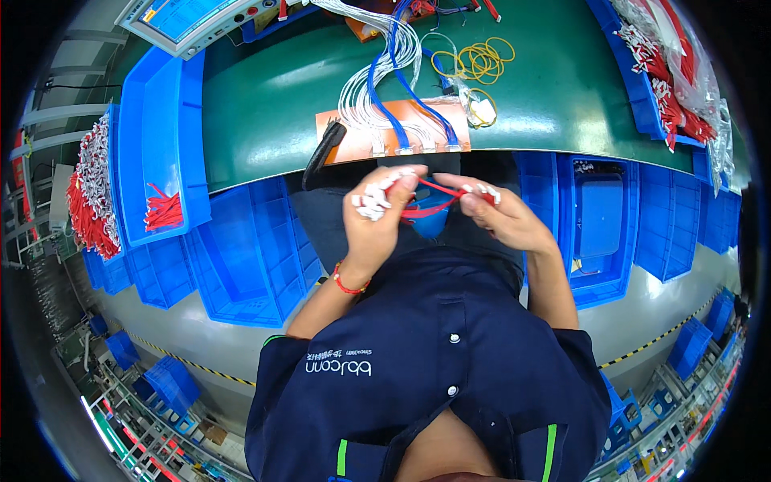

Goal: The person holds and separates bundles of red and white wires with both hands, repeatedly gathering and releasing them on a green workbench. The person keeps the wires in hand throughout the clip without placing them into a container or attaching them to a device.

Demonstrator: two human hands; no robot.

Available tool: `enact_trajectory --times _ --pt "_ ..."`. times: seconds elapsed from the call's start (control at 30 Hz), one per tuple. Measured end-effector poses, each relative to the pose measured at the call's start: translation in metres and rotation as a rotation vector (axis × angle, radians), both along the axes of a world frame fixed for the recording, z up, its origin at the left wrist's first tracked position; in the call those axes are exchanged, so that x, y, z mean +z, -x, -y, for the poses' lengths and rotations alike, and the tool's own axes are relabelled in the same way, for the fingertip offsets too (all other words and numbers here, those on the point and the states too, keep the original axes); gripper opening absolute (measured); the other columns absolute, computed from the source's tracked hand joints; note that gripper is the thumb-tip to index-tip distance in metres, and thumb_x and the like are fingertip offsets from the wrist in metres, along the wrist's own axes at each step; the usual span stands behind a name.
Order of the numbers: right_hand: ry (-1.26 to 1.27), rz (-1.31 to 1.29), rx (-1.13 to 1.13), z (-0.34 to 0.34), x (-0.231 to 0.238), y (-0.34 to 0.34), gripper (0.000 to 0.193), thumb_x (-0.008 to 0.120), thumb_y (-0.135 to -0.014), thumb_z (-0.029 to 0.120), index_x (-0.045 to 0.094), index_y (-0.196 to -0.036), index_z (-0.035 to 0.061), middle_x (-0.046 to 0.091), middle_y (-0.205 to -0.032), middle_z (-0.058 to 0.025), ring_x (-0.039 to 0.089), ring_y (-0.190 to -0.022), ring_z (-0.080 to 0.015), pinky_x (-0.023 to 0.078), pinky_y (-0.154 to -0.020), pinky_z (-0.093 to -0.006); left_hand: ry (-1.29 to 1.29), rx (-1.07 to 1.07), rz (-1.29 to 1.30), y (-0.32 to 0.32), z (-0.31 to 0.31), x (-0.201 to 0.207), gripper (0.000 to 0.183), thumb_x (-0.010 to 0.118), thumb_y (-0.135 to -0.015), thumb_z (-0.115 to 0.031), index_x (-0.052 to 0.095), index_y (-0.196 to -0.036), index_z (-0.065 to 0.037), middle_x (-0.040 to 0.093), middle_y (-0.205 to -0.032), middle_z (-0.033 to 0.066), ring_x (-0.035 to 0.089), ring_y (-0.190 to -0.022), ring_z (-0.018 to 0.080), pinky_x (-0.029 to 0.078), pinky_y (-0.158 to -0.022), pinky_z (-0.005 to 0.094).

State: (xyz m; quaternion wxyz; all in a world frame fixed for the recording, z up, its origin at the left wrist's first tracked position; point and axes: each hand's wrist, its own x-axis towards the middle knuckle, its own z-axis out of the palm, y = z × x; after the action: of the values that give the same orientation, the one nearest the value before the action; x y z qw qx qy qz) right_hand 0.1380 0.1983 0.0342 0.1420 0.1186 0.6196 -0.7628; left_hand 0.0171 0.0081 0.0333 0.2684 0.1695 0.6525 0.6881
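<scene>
In front of my body, just off the table edge, I hold a bundle of red wire harnesses (426,213) with white connectors. My left hand (376,238) is closed round the bundle, and a cluster of white connectors (371,201) sticks out at its outer side. Between thumb and fingers, my right hand (514,226) grips red wire near more white connectors (482,190). Red wires stretch between both hands. Beyond them, a copper-coloured board (333,120) lies at the edge of the green table, with white wires (361,92) and blue cables (389,112) running onto it.
A tester with a screen (189,24) stands far left. The blue bin (152,88) at left holds red wires. More red harnesses (92,193) lie farther left, others (671,104) at right. Yellow wire (482,60) lies coiled on the table (265,104). A black cable (323,153) overhangs its edge.
</scene>
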Motion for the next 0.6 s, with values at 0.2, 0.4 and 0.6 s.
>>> enact_trajectory --times 0.2,0.4,0.6 --pt "0.044 0.014 -0.237 -0.029 -0.035 -0.030 0.031 0.057 -0.102 0.022 0.063 -0.123 0.0006 0.045 -0.071 0.0063 0.037 -0.061 -0.0024 0.027 -0.054 -0.0197 -0.307 0.097 0.243 0.022 0.015 -0.006 0.020 0.047 -0.102 -0.013 0.060 -0.099 0.002 0.063 -0.084 0.0112 0.042 -0.048 0.0067 0.033 -0.046 0.0217" --pt "0.598 -0.307 -0.564 -0.028 -0.068 -0.028 0.023 0.061 -0.098 0.020 0.065 -0.109 -0.0002 0.062 -0.070 -0.0038 0.032 -0.046 -0.0027 0.025 -0.044 -0.0205 -0.205 0.104 0.362 0.008 0.007 -0.029 0.018 0.051 -0.102 -0.012 0.064 -0.100 0.001 0.058 -0.075 0.0022 0.036 -0.050 0.0016 0.027 -0.046 0.0198" --pt "0.808 -0.356 -0.481 -0.010 -0.044 -0.011 0.028 0.060 -0.097 0.022 0.059 -0.111 -0.0029 0.062 -0.073 -0.0090 0.026 -0.042 -0.0030 0.023 -0.040 -0.0218 -0.160 0.182 0.369 0.011 0.004 -0.030 0.021 0.054 -0.102 -0.013 0.067 -0.096 0.002 0.052 -0.072 -0.0028 0.035 -0.052 0.0008 0.025 -0.046 0.0194"
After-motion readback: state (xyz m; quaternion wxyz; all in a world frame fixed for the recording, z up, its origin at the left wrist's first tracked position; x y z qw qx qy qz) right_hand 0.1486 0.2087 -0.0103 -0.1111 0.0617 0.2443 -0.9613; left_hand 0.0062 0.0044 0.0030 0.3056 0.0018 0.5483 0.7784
